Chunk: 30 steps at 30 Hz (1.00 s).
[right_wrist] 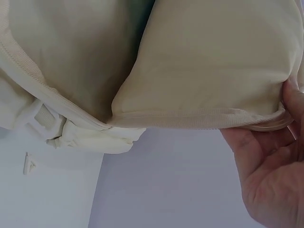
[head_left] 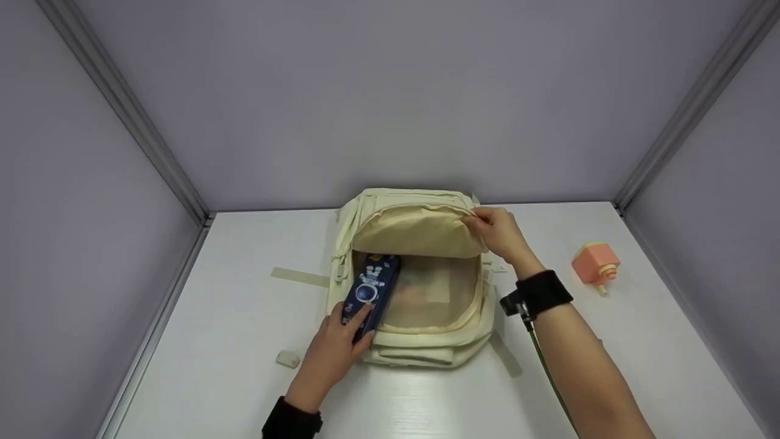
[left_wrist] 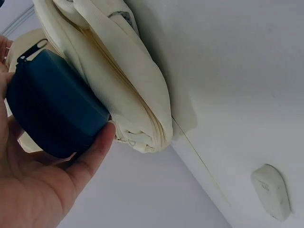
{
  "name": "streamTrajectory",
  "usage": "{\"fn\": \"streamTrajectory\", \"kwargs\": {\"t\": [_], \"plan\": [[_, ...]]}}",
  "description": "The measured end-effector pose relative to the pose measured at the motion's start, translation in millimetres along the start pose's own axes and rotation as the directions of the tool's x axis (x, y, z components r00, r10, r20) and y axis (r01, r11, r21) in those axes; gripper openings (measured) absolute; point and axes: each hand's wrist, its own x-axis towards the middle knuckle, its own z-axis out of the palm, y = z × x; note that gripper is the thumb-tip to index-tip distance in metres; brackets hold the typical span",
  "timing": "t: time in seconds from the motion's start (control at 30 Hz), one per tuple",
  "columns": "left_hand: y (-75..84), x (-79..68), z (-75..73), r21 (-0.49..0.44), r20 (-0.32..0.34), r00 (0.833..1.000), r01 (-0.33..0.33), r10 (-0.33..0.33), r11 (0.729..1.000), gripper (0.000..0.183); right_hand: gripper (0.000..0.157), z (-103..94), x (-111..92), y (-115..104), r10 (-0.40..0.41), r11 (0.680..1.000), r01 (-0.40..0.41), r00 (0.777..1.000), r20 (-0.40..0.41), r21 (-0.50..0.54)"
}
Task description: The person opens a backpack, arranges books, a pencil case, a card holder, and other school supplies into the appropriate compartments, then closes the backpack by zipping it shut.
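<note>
A cream backpack (head_left: 426, 350) lies on the table with its front compartment unzipped. My right hand (head_left: 501, 235) pinches the edge of the raised flap (head_left: 420, 230), and the right wrist view shows thumb and fingers on its zipper rim (right_wrist: 190, 118). In my left hand (head_left: 336, 344) is a dark blue pencil case (head_left: 373, 289) printed with an astronaut. Its far end reaches into the left side of the opening, under the flap. From the left wrist view, the fingers and thumb wrap the near end of the case, beside a zipper pull (left_wrist: 34, 49).
An orange-pink cube-shaped object (head_left: 594, 263) with a spiral knob sits at the right. A small whitish block (head_left: 288, 358) lies to the left of the backpack. Straps (head_left: 300, 277) spread from its sides. Grey walls enclose the white table (head_left: 244, 317).
</note>
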Motion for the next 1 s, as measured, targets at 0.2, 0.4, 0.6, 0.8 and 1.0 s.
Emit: {"fn": "streamTrajectory", "kwargs": {"t": [0.2,0.4,0.6,0.8,1.0], "plan": [[8.6,14.2,9.4,0.047,-0.072,0.997,-0.011,0.014,0.999,0.047,0.033,-2.9,0,-2,0.008,1.0,-0.008,1.0,0.003,-0.003],[16.6,32.9,14.2,0.094,-0.129,0.991,-0.033,0.045,0.995,0.045,0.027,-8.1,0,-1,0.021,1.0,-0.021,1.0,0.006,0.018],[24.9,51.2,16.6,0.128,-0.117,0.993,-0.005,0.02,0.992,0.047,0.024,-12.3,-1,0,0.015,0.999,-0.015,1.0,0.009,0.031],[31.4,67.0,20.3,0.126,-0.112,0.994,0.006,0.008,0.992,0.05,0.023,-13.1,-1,1,-0.003,0.999,0.003,1.0,0.004,0.034],[31.0,75.9,27.5,0.12,-0.037,0.999,0.041,-0.036,0.992,0.052,0.021,-10.4,-1,3,-0.04,0.998,0.039,0.999,0.012,0.042]]}}
